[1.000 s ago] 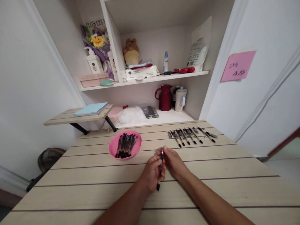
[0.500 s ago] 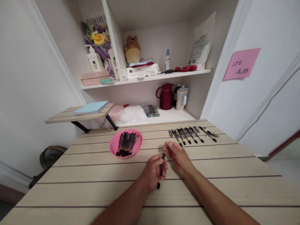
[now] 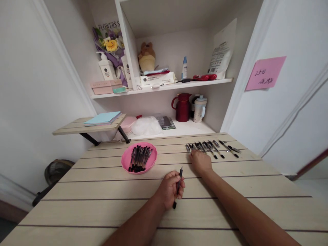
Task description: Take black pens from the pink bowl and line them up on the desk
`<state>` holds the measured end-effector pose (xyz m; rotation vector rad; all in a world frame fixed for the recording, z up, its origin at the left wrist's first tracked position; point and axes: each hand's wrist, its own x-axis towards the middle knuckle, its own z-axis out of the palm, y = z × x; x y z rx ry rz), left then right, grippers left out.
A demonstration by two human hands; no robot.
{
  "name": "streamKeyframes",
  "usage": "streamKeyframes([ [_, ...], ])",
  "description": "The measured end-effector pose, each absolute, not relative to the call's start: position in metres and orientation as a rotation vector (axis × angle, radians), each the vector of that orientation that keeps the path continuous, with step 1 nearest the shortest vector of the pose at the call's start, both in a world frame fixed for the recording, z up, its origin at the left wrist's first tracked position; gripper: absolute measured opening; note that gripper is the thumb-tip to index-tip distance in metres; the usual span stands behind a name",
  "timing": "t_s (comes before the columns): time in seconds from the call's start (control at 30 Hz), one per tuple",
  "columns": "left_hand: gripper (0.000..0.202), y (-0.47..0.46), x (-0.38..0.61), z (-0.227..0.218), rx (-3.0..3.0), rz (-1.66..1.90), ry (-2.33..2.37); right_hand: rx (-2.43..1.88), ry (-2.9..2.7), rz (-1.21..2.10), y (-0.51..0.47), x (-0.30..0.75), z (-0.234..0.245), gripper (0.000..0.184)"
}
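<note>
My left hand (image 3: 171,188) is closed round an uncapped black pen (image 3: 178,188), which slants with its bare tip up and its dark end down. My right hand (image 3: 201,162) rests further forward, at the near left end of a row of pens. Its fingers curl downward and are mostly hidden, so whatever they pinch is out of sight. Behind and beside it lie several black pens (image 3: 213,150) and clear pen caps (image 3: 188,148) on the table. A pink scalloped bowl (image 3: 125,163) to the left holds several capped pens (image 3: 139,158).
The slatted wooden table (image 3: 102,212) meets a white shelf unit at the back. A small raised stand (image 3: 71,127) with coloured paper (image 3: 102,118) stands at the back left. A red jug (image 3: 182,107) and a cup (image 3: 200,109) occupy the lower shelf.
My right hand has moved from the pen's tip, forward and right to the row of pens and caps. My left hand keeps its hold on the pen. The view has shifted slightly.
</note>
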<state>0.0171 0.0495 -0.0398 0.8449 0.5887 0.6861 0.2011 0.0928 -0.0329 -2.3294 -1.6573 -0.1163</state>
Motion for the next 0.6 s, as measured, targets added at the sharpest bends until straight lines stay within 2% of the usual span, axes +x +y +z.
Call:
streamKeyframes([
  [0.33,0.015,0.052,0.016,-0.043,0.727,0.752,0.543,-2.331,-1.634,-0.084,0.077,0.193,-0.023,0.022],
  [0.4,0.016,0.055,0.018,-0.043,0.663,0.826,0.518,-2.203,-1.652,0.1,0.061,0.184,-0.021,0.024],
  [0.53,0.017,0.06,0.019,-0.043,0.561,0.971,0.478,-1.711,-1.601,0.868,0.025,0.157,-0.03,0.039],
  [0.6,0.018,0.062,0.018,-0.044,0.534,0.985,0.471,-1.549,-1.541,0.999,0.012,0.146,-0.037,0.032],
])
